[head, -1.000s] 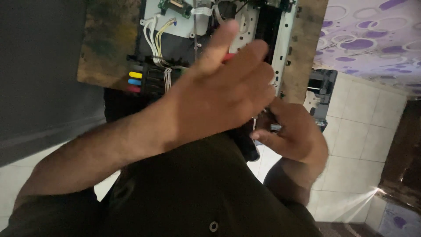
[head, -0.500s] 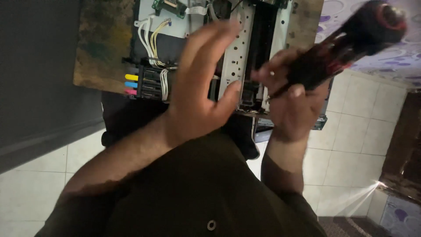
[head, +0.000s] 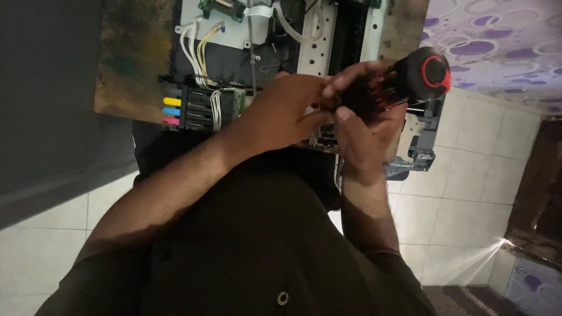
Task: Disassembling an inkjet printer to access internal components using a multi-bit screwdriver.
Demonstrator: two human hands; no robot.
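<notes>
Gripping a black screwdriver handle with a red ring on its end cap [head: 422, 76], the right hand [head: 366, 131] has its fingers wrapped round the shaft just below that cap. The left hand [head: 281, 111] closes its fingertips on the handle's lower end, pinching it. Both holds look best kept firm and the tool steady. Beyond the fingers lies an opened printer [head: 275, 47] with coloured ink tanks [head: 171, 111] on a worn wooden table [head: 126, 58].
</notes>
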